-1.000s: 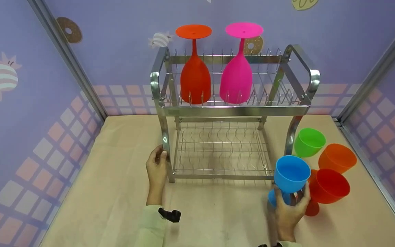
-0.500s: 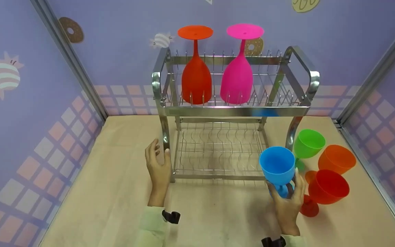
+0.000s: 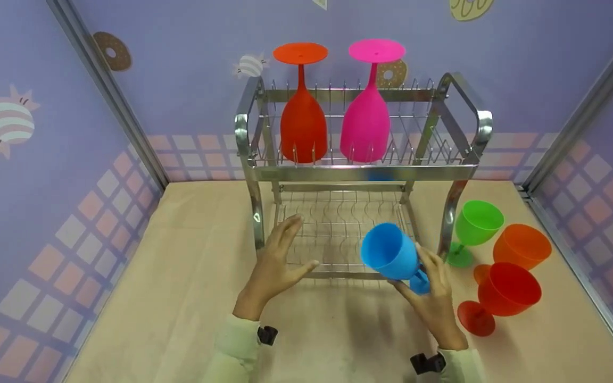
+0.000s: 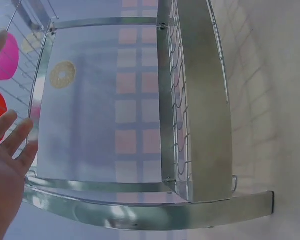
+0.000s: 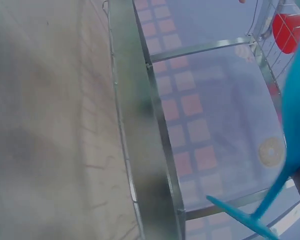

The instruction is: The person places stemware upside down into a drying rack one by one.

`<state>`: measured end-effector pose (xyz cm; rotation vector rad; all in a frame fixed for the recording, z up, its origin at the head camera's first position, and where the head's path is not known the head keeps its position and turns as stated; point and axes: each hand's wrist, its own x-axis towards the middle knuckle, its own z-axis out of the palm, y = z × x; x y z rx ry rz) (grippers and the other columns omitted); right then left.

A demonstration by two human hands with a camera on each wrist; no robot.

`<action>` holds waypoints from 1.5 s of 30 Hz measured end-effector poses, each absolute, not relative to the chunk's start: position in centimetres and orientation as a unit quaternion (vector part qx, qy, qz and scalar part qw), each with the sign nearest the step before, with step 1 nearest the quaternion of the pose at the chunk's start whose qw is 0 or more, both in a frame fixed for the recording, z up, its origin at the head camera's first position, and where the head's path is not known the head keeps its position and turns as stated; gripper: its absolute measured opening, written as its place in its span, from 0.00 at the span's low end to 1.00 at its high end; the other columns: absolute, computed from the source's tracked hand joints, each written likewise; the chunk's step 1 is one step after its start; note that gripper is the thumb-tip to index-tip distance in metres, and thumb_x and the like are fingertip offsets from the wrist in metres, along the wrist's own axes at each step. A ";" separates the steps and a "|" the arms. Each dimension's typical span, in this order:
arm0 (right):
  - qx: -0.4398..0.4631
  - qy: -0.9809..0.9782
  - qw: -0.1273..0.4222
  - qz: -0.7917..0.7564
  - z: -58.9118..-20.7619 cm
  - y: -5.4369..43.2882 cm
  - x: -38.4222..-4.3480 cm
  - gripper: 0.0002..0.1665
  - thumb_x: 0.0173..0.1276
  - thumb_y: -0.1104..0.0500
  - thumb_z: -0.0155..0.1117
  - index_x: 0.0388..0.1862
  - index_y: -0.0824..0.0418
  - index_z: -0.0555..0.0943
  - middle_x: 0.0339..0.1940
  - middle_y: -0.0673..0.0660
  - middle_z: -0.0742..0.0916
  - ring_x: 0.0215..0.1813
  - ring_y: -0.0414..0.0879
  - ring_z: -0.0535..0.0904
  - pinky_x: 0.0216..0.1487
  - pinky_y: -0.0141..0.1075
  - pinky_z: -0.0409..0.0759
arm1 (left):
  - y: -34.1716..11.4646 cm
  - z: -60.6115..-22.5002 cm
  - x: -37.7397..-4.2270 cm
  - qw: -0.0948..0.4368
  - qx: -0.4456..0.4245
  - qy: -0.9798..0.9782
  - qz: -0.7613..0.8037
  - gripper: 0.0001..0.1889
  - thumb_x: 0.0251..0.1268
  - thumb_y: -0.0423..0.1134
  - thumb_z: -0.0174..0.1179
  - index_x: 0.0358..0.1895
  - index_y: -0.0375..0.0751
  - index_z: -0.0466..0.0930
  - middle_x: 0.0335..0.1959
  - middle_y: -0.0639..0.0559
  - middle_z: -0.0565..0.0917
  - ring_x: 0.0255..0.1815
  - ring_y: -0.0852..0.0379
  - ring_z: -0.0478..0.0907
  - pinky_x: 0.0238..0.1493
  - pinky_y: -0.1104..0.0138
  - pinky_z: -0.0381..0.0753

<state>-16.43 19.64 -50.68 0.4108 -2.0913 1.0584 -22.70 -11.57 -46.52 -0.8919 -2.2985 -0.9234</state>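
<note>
My right hand (image 3: 434, 298) grips a blue plastic goblet (image 3: 389, 252) in front of the rack, its bowl tilted so the mouth faces up and left. In the right wrist view the goblet (image 5: 294, 115) shows its stem and base, blurred. My left hand (image 3: 272, 266) is in front of the rack's lower tier, fingers extended and thumb apart, holding nothing. The left wrist view shows that hand (image 4: 7, 185) at the left edge. On the two-tier metal dish rack (image 3: 365, 173), an orange-red goblet (image 3: 304, 127) and a pink goblet (image 3: 366, 125) stand upside down on the upper tier.
Right of the rack, a green goblet (image 3: 479, 226), an orange goblet (image 3: 522, 247) and a red goblet (image 3: 508, 292) stand upright on the cream tabletop (image 3: 179, 298). Patterned purple walls (image 3: 195, 64) enclose the back and sides.
My right hand has carried the blue goblet left, away from the other upright goblets, and tilted it. My left hand has left the rack's left leg and moved right, fingers spreading.
</note>
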 end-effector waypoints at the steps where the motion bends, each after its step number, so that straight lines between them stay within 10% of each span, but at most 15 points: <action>1: 0.177 -0.822 0.363 0.401 -50.5 19.7 -16.5 0.55 0.34 0.72 0.82 0.66 0.68 0.68 0.59 0.69 0.74 0.58 0.65 0.74 0.61 0.44 0.76 | -11.5 -46.4 -22.7 0.249 -0.334 -0.848 -0.329 0.46 0.52 0.47 0.72 0.73 0.41 0.56 0.71 0.43 0.62 0.71 0.45 0.61 0.66 0.49 0.70; 5: 0.231 -0.839 0.333 0.363 -49.9 20.0 -17.0 0.55 0.33 0.70 0.83 0.66 0.66 0.69 0.58 0.71 0.75 0.56 0.71 0.75 0.51 0.63 0.76 | -11.0 -45.5 -22.4 0.230 -0.362 -0.856 -0.290 0.50 0.49 0.52 0.73 0.74 0.45 0.55 0.74 0.46 0.60 0.73 0.47 0.59 0.69 0.49 0.67; 23: 0.344 -0.890 0.223 0.200 -45.9 18.9 -18.5 0.50 0.45 0.52 0.81 0.69 0.52 0.69 0.61 0.60 0.78 0.59 0.59 0.78 0.54 0.53 0.79 | -7.6 -44.4 -21.2 0.164 -0.435 -0.868 -0.172 0.51 0.48 0.70 0.64 0.74 0.48 0.57 0.71 0.45 0.66 0.71 0.46 0.64 0.71 0.49 0.63; 45: 0.358 -0.889 0.230 0.169 -45.4 18.3 -19.0 0.49 0.47 0.54 0.80 0.70 0.52 0.69 0.62 0.60 0.77 0.60 0.58 0.77 0.57 0.51 0.78 | -6.9 -46.2 -21.5 0.187 -0.410 -0.862 -0.233 0.43 0.47 0.55 0.73 0.67 0.43 0.66 0.64 0.46 0.73 0.63 0.49 0.73 0.60 0.58 0.77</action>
